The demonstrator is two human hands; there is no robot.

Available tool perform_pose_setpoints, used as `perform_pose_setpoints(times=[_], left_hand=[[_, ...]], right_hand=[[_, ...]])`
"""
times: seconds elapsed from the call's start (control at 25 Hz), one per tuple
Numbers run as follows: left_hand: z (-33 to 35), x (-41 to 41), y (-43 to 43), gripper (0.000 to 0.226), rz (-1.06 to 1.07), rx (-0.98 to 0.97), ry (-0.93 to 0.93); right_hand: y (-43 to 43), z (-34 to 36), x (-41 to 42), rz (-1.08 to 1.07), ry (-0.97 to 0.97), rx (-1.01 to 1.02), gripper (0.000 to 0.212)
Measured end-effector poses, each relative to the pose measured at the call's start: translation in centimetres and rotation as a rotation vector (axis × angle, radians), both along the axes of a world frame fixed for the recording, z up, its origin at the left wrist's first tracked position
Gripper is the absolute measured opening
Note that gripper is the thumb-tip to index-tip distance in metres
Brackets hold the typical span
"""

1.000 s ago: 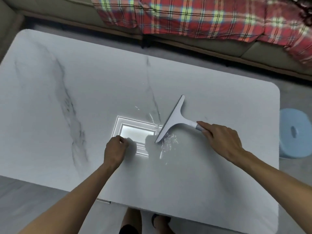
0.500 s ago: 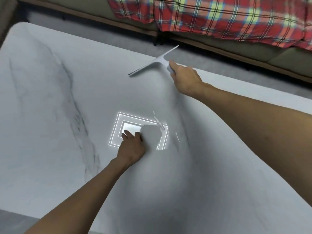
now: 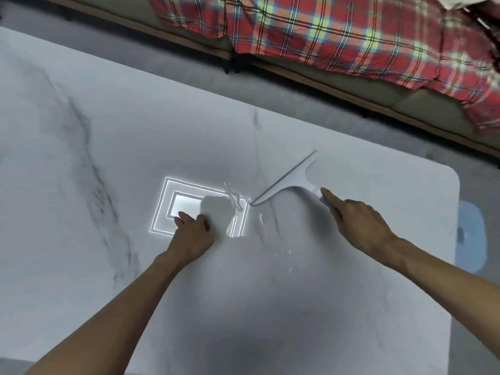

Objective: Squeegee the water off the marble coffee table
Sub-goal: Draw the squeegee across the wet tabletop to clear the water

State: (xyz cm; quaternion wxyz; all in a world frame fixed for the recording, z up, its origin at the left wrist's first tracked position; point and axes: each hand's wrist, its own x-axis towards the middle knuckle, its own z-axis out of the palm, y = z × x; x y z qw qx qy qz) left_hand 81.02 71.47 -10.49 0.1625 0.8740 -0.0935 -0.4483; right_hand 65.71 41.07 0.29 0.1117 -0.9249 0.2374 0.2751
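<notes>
The white marble coffee table (image 3: 113, 266) with grey veins fills most of the view. My right hand (image 3: 359, 223) grips the handle of a white squeegee (image 3: 290, 181). Its blade lies diagonally on the tabletop, the lower tip next to a streak of water (image 3: 234, 199). More small drops of water (image 3: 284, 249) glint below the blade. My left hand (image 3: 193, 234) rests on the table left of the water, fingers loosely bent and holding nothing, over a bright rectangular reflection of a ceiling light (image 3: 186, 205).
A sofa (image 3: 338, 74) with a red plaid blanket (image 3: 338, 33) runs along the far side, a strip of grey floor between it and the table. A light blue stool (image 3: 470, 239) stands just beyond the table's right edge.
My right hand has brought the squeegee back from the far edge of the table down to the wet patch near the middle. My left hand has stayed on the table.
</notes>
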Motion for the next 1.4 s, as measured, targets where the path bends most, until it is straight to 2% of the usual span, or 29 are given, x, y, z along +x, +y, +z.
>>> perform_pose_setpoints(times=[0.12, 0.28, 0.44, 0.52, 0.68, 0.84, 0.96, 1.16, 1.24, 1.4], left_hand=[[0.7, -1.1, -0.2, 0.036, 0.049, -0.041, 0.017], [1.1, -2.8, -0.8, 0.041, -0.152, 0.032, 0.008], [1.0, -2.9, -1.0, 0.047, -0.154, 0.059, 0.023], [1.3, -2.6, -1.1, 0.045, -0.134, 0.061, -0.028], [1.2, -2.7, -0.5, 0.045, -0.194, 0.038, 0.005], [1.5, -2.5, 0.3, 0.039, -0.140, -0.015, 0.032], [1.8, -3.0, 0.3, 0.037, -0.134, -0.014, 0.035], [3.4, -4.7, 0.5, 0.032, -0.116, -0.046, -0.041], [3.8, -5.9, 0.8, 0.032, -0.102, -0.050, -0.014], [3.9, -7.1, 1.4, 0.031, -0.098, -0.059, 0.035]], right_hand=[[-1.3, 2.0, -1.8, -0.009, -0.012, -0.005, 0.042], [-0.9, 1.0, 5.5, -0.130, -0.303, 0.082, 0.035], [1.0, -2.9, 15.7, -0.225, -0.266, 0.088, 0.026], [2.4, -4.2, 17.8, -0.205, -0.264, 0.068, 0.026], [5.3, -4.2, 14.2, 0.006, -0.289, 0.093, 0.039], [6.2, -3.7, 6.1, 0.161, -0.175, 0.173, 0.051], [4.7, -3.1, 0.5, 0.197, -0.107, 0.111, 0.055], [1.0, -0.1, -5.5, 0.242, -0.032, -0.021, 0.049], [0.0, 1.0, -4.9, 0.216, -0.064, -0.013, 0.045], [1.0, 0.6, 2.2, 0.086, -0.336, 0.067, 0.042]])
